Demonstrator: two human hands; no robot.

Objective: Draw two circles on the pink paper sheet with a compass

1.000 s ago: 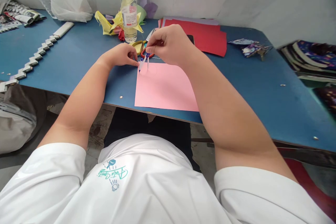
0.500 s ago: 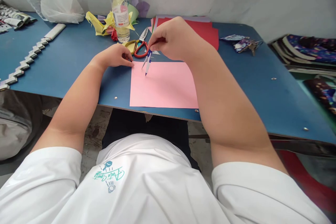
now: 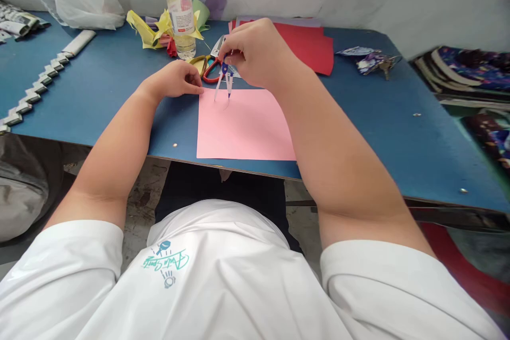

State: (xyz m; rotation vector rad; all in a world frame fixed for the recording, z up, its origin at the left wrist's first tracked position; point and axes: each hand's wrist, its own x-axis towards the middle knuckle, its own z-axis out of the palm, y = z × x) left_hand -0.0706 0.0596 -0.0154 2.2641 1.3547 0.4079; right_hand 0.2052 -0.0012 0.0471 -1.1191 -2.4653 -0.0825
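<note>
My right hand (image 3: 261, 53) pinches the top of a blue and white drawing compass (image 3: 224, 70), its legs spread and standing on a sheet of pink paper (image 3: 243, 130). A faint curved line shows on the sheet near the pencil leg. At the sheet's upper left corner, the curled fingers of my left hand (image 3: 175, 78) hold the paper to the table. Just behind the compass lies a pair of scissors (image 3: 211, 70) with red and yellow handles, partly covered by my right hand.
A clear bottle (image 3: 182, 21) stands among crumpled coloured paper (image 3: 143, 32). Red sheets (image 3: 306, 45) lie behind my right hand, and keys (image 3: 384, 65) farther right. To the left are a folded paper chain (image 3: 37, 87) and a white plastic bag (image 3: 87, 0) on the blue table (image 3: 358, 117).
The compass has turned: its pencil leg has swung to the right of the other leg, and a faint arc now shows on the pink paper. My left hand stays at the corner.
</note>
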